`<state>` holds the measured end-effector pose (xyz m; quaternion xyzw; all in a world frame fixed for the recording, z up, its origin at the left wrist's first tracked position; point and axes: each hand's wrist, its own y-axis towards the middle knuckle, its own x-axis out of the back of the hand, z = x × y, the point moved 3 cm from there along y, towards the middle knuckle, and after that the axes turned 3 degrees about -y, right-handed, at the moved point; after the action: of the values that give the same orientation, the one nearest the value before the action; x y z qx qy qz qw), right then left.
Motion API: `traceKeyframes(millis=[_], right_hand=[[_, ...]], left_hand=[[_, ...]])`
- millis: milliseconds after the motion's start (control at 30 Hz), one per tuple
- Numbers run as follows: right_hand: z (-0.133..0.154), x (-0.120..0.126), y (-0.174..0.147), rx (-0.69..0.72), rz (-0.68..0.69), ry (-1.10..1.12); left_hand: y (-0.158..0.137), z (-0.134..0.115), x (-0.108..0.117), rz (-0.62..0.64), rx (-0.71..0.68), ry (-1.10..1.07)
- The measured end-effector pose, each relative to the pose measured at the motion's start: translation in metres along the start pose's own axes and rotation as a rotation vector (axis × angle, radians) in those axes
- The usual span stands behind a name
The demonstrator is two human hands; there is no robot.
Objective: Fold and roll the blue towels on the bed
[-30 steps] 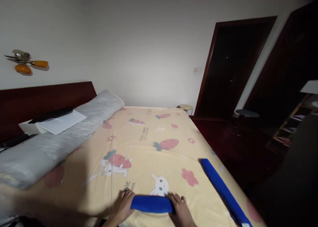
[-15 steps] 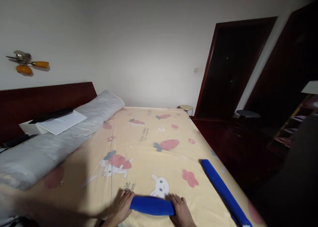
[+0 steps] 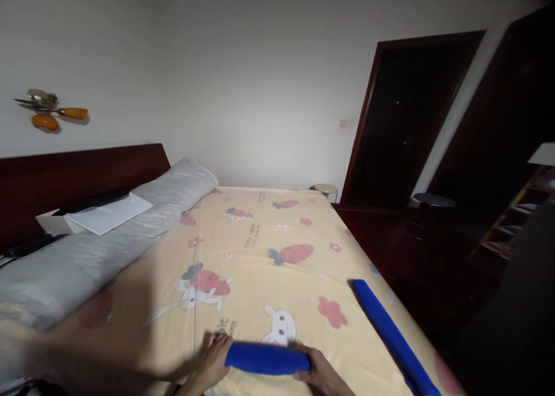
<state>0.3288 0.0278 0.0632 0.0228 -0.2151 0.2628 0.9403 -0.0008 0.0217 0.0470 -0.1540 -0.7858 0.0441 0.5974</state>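
Observation:
A bright blue folded cloth (image 3: 267, 358), narrow and soft-looking, lies crosswise at the near edge of the bed. My left hand (image 3: 218, 358) is closed around its left end. At the other end, my right hand (image 3: 318, 366) grips the cloth with the fingers over the far side and the thumb below. To the right lies a second long, flat blue folded cloth (image 3: 392, 335), apart from both hands. Under everything spreads a cream bedsheet (image 3: 260, 269) printed with rabbits and carrots.
Along the dark wooden headboard (image 3: 87, 163) runs a grey rolled bedding bundle (image 3: 113, 257) with a white box-like object (image 3: 110, 213) resting on it. Beyond the bed stand a beige stool (image 3: 325, 188), a dark stool (image 3: 433, 200) and a shelf (image 3: 511, 217).
My right hand has shifted slightly right and turned, its thumb now below the cloth's end. My left hand stays at the left end. The second blue cloth has not moved.

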Motion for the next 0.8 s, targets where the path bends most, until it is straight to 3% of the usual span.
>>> traceKeyframes(millis=[100,200,333,600,800], right_hand=[[-0.001,0.005,0.008,-0.039,-0.086,0.226],[0.007,0.014,0.016,-0.097,-0.221,0.316],[0.041,0.035,0.019,-0.062,-0.368,0.270],[0.126,0.060,0.004,0.033,-0.443,0.279],[0.162,0.079,-0.014,0.060,-0.608,0.175]], left_hand=[[0.000,-0.001,0.001,0.002,0.031,-0.004],[-0.001,-0.007,0.004,0.011,0.041,-0.003],[-0.004,-0.020,0.005,0.018,0.043,-0.009],[-0.002,-0.055,-0.007,0.029,0.024,-0.198],[-0.011,-0.073,-0.012,0.074,-0.161,-0.283]])
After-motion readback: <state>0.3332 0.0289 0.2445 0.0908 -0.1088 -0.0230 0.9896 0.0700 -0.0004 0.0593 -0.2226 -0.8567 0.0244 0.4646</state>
